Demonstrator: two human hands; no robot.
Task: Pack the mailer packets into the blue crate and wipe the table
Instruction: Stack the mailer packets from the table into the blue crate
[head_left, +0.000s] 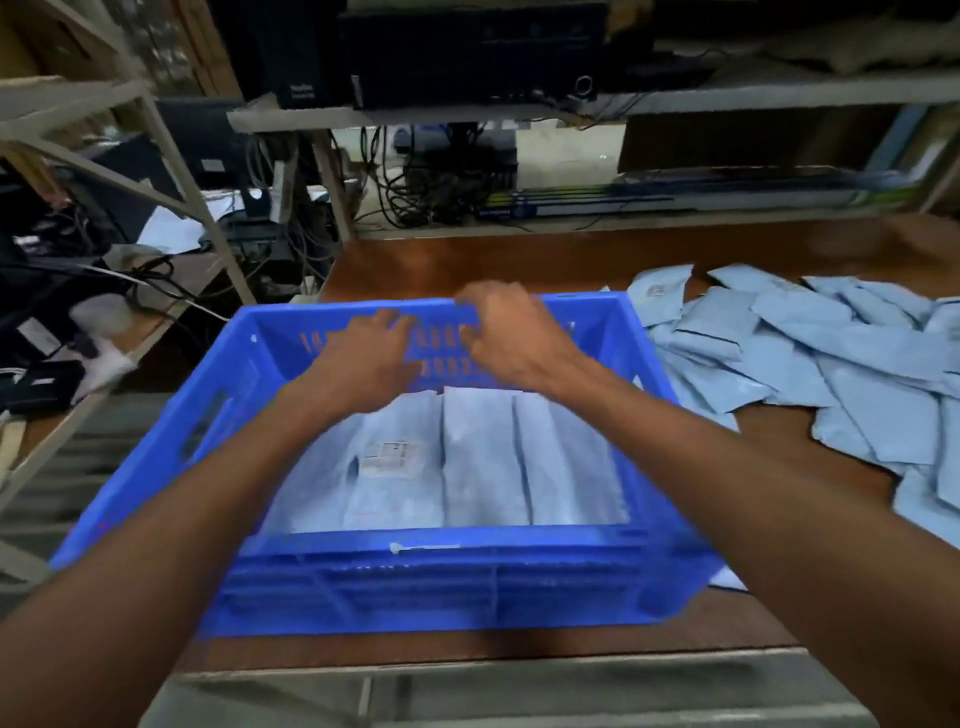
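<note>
1. Head view, blurred by motion. The blue crate (441, 582) sits on the brown table (753, 623), at its near left edge.
2. The packed packets (483, 457) lie flat in side-by-side stacks inside the crate; one has a white label (389, 457) facing up.
3. Your left hand (363, 358) hovers over the far half of the crate, fingers loosely bent and slightly apart, nothing in them.
4. Your right hand (511, 332) is at the crate's far wall, fingers curled by the rim. Cannot tell whether they clamp it.
5. The loose packets (831, 353) lie in an overlapping pile on the table, right of the crate.
6. A shelf (467, 117) with cables (441, 182) stands behind.
</note>
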